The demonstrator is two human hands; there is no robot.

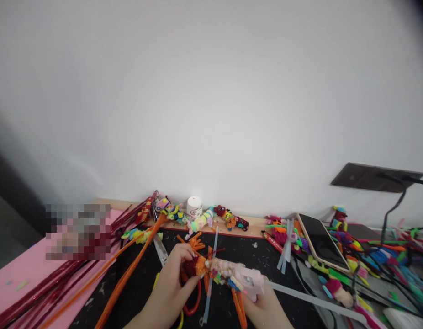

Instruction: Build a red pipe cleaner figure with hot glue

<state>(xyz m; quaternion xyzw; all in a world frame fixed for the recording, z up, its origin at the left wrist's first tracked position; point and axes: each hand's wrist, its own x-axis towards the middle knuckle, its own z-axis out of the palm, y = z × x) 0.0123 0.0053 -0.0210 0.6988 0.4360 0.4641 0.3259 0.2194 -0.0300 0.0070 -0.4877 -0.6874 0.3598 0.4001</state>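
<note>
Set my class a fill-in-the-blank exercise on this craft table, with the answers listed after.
1. The right hand grips a pale ____ plastic glue gun.
2. The left hand pinches a fuzzy pipe-cleaner piece, dark red and ____.
3. The small white round jar stands at the back edge of the wooden table, by the ____.
4. The flat dark-screened phone lies to the ____ of both hands.
Missing words: pink; orange; wall; right.
</note>
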